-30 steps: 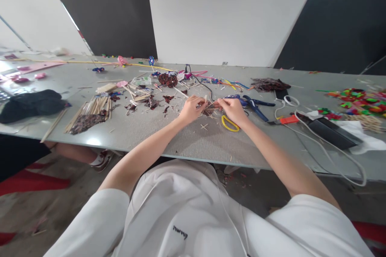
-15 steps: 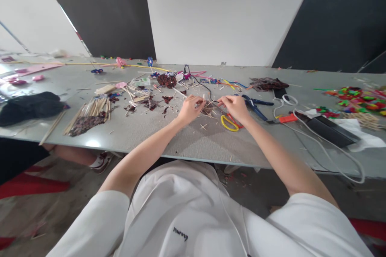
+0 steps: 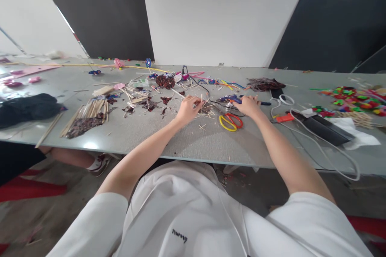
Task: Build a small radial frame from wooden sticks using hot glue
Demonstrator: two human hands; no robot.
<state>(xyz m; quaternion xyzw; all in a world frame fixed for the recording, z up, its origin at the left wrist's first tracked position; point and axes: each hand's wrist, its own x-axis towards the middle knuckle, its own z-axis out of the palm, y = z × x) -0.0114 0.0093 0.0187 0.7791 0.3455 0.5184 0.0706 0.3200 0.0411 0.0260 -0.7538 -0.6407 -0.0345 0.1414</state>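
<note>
My left hand (image 3: pixel 189 108) is closed in a pinch on a small pale stick, over scattered thin sticks (image 3: pixel 206 108) at the middle of the table. To the right, my right hand (image 3: pixel 249 106) is wrapped round a dark blue tool with an orange part (image 3: pixel 235 99), which looks like a glue gun; its far end shows beyond the hand. Scissors with one yellow and one red handle loop (image 3: pixel 228 123) lie below and between the hands. A black cord (image 3: pixel 200 83) runs from behind toward the tool.
Dark red scraps (image 3: pixel 150 103) and a bundle of sticks (image 3: pixel 98 109) lie left. A white cable (image 3: pixel 325 148), a black box (image 3: pixel 327 128) and colourful pieces (image 3: pixel 358 98) are on the right. The table's front edge (image 3: pixel 193 160) runs before me. Someone's leg (image 3: pixel 72 157) shows below left.
My right hand has moved right, away from the left hand, and taken hold of the blue tool. The scissors are now uncovered. My left hand has stayed nearly in place.
</note>
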